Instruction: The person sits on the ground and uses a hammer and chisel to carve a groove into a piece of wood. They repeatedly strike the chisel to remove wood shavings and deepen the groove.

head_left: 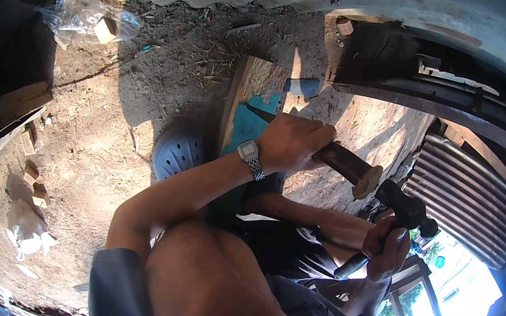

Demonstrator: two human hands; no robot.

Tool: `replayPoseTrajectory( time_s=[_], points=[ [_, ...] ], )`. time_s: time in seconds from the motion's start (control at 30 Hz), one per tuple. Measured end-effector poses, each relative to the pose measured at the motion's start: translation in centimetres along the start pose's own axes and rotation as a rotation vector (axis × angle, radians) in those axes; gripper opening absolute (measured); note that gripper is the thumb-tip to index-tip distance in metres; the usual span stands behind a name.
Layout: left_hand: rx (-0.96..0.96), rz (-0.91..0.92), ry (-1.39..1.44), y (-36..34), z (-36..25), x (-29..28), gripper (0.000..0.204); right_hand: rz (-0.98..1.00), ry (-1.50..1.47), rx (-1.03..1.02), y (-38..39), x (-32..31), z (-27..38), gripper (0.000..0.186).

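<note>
Chisel [345, 163], wood-handled, gripped in left hand [298, 140], blade slanting over teal-painted board [258, 79], contact uncertain; fist apparently set forward to steer the tip and leave the butt bare. Hammer [405, 206], clasped in right hand [387, 248], head just beside that butt, presumably aligned for striking.

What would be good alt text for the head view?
A person's left hand grips a chisel, its blade over a wooden board partly painted turquoise, while the right hand holds a hammer close to the chisel's back end. A grey clog is beside the board on dirt ground, with a corrugated sheet at right.
</note>
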State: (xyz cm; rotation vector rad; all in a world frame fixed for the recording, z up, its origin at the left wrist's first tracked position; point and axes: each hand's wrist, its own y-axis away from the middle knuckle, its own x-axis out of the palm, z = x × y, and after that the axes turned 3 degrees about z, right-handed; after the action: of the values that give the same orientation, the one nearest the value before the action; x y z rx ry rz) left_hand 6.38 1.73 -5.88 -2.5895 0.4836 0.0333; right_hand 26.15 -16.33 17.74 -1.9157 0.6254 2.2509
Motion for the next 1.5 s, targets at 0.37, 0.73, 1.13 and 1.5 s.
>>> replayPoseTrajectory(
  time_s=[0.37,0.73,1.13,1.5],
  points=[
    [-0.048,0.012,0.034,0.0,0.1,-0.1,0.032,-0.076,-0.380,0.052,-1.1,1.5,8.0,0.048],
    [-0.064,0.014,0.031,0.1,0.4,0.2,0.036,-0.203,-0.904,-0.028,-5.1,-4.9,9.5,0.048],
    [-0.074,0.072,0.044,0.6,0.0,0.5,0.034,-0.378,-0.552,0.507,-4.9,1.3,13.1,0.041],
    [0.014,0.036,0.063,0.1,-0.7,1.2,0.036,-0.108,-0.581,0.251,-1.6,-0.3,7.9,0.045]
  ],
)
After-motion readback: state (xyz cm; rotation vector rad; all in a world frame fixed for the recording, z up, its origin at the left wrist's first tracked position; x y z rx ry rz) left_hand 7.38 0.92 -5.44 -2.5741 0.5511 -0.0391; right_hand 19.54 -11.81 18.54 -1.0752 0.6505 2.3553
